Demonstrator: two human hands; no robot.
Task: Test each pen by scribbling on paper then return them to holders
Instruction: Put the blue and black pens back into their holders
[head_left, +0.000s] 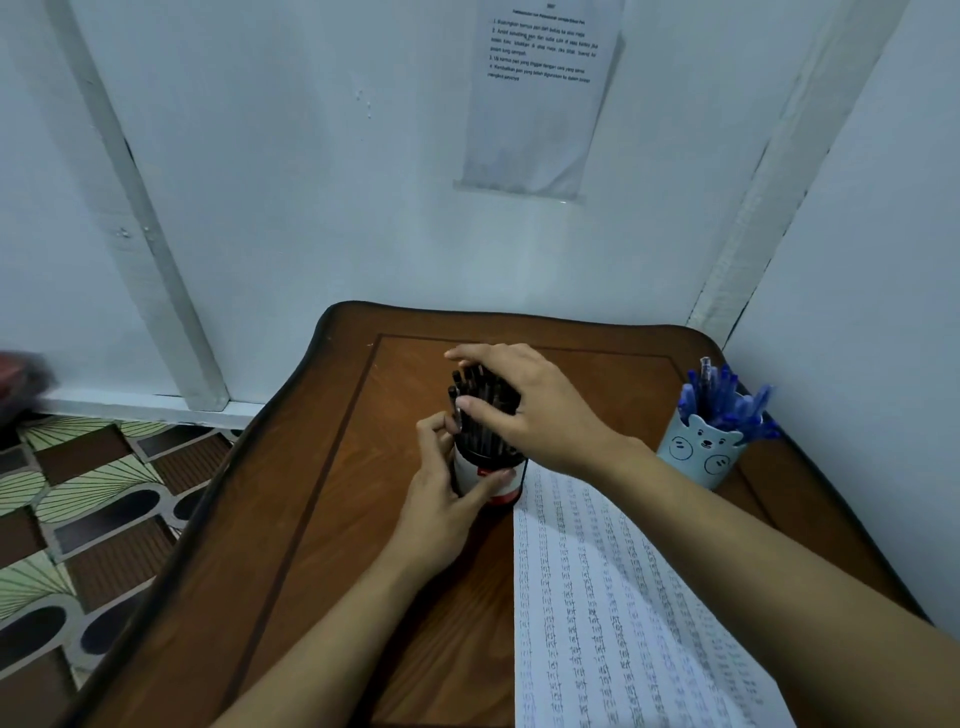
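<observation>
On the wooden table (311, 519), head view (the only view), items as found:

1. Black holder (474, 466): cylindrical, white label, red band at its foot. It stands upright near the table's middle, just beside the paper's far corner. The left hand (441, 499) wraps its body, thumb across the label and fingers round the far side, probably to steady it while the contents are handled.

2. Black pens (485, 439): a dense bundle standing in item 1, caps up. The right hand (524, 405) arches over the tops, thumb on the near side and fingers over the far side, clasping the bundle. Judged: gathering them either to lift out or to settle them down; which cannot be told.

3. Paper (623, 597): a white sheet lying flat under the right forearm, covered in rows of small scribbles. It sits between the two holders, within easy reach of both.

4. Bear-face holder (698, 452): pale blue, at the table's right edge, well apart from both hands.

5. Blue pens (727, 395): standing in item 4, fanned outward, untouched.

6. Printed notice (540, 93): fixed to the wall above, text too small to read.
</observation>
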